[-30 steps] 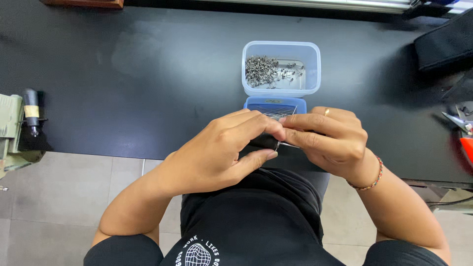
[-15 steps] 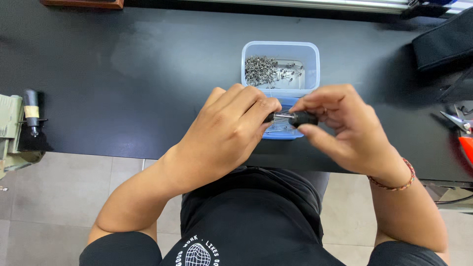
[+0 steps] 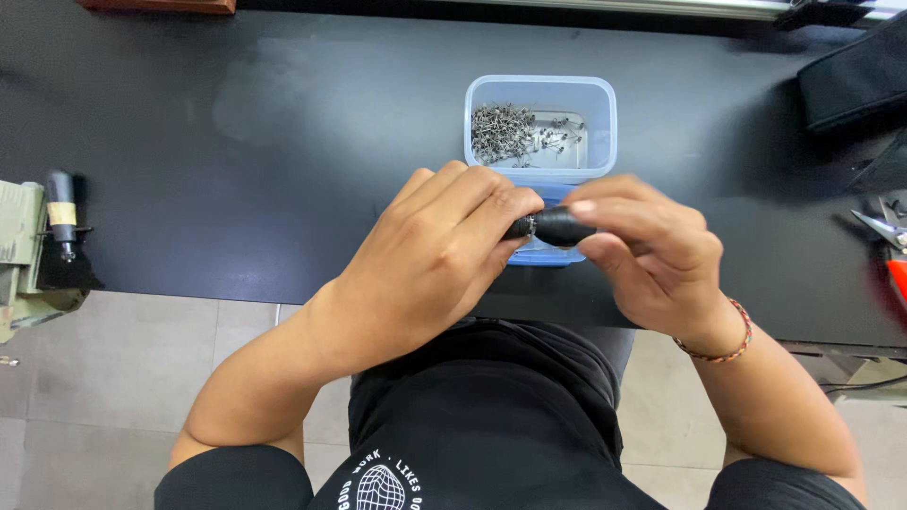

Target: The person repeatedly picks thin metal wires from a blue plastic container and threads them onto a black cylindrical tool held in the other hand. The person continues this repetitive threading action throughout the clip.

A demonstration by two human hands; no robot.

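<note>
Nearest the viewer, the left hand (image 3: 430,260) and right hand (image 3: 652,255) meet above the front edge of a black surface (image 3: 236,142), each grip pinched on one end of a small black cylinder (image 3: 553,228) whose long axis runs left to right. Just behind it stands a clear blue-tinted rectangular plastic box (image 3: 540,127) holding a heap of small metal pins (image 3: 515,132). Farther right, by the edge, lies a black pouch (image 3: 855,80).
</note>
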